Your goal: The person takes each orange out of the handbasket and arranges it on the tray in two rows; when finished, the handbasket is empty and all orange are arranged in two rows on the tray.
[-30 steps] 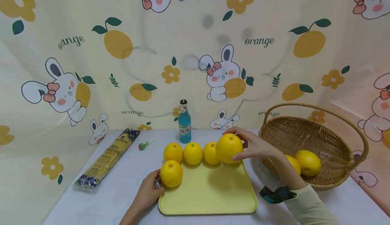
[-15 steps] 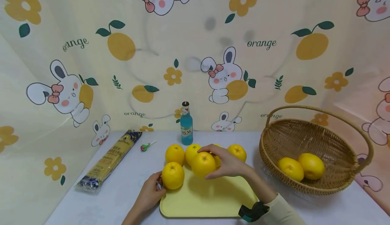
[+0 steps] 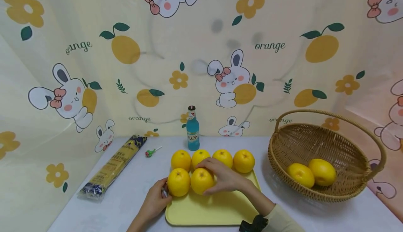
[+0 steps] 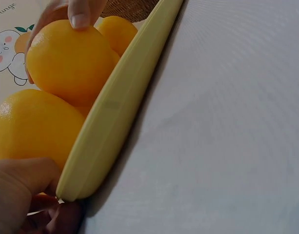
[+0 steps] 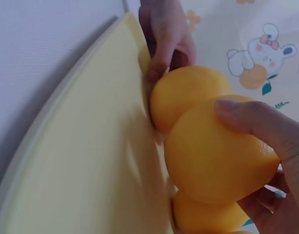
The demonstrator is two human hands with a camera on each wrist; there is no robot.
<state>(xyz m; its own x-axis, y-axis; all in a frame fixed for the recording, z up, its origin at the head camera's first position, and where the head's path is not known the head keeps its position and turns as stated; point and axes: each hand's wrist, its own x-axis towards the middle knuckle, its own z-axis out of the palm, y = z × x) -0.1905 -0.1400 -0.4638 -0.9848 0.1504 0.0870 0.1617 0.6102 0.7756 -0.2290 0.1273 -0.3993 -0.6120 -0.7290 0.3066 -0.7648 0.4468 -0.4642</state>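
Note:
In the head view my right hand [image 3: 225, 176] grips an orange [image 3: 202, 181] over the yellow tray [image 3: 214, 212], its thumb in front and fingers behind. That orange sits right beside another orange [image 3: 178, 182] at the tray's left side. Behind them a row of several oranges [image 3: 244, 161] runs along the back of the tray. My left hand [image 3: 154, 198] holds the tray's left edge. The left wrist view shows its fingers [image 4: 39, 175] curled at the tray's rim [image 4: 110, 117], close against the left orange [image 4: 37, 126].
A wicker basket [image 3: 302, 137] with two oranges [image 3: 322, 172] stands at the right. Behind the tray is a blue bottle [image 3: 193, 132]. A lollipop [image 3: 152, 151] and a long gold-and-navy packet [image 3: 113, 167] lie on the white table [image 3: 110, 214] at the left.
My right hand has carried the orange from the tray's back right to the left and down, beside the front left orange. The left hand has stayed at the tray's edge.

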